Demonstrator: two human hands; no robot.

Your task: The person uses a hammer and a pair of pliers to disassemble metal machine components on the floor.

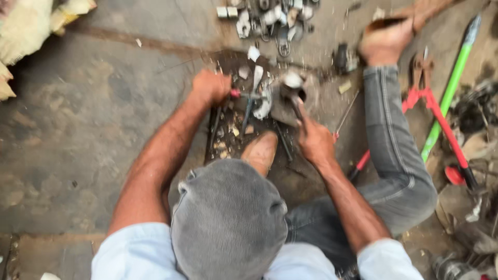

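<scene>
Floor point(93, 103), seemingly concrete, scrap-littered

We see both bare arms stretched forward and down, sleeves pale blue at shoulders. Left hand point(211, 86) closed in fist, knuckles up. Right hand point(314, 141) closed too, wrist slightly bent, fingers curled inward.

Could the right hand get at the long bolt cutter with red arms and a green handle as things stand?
Probably yes, with a stretch. The right hand grips a tool handle over the scrap, so it is occupied, and the bent grey-jeaned leg lies between it and the bolt cutter, which lies uncovered on the ground.
</scene>
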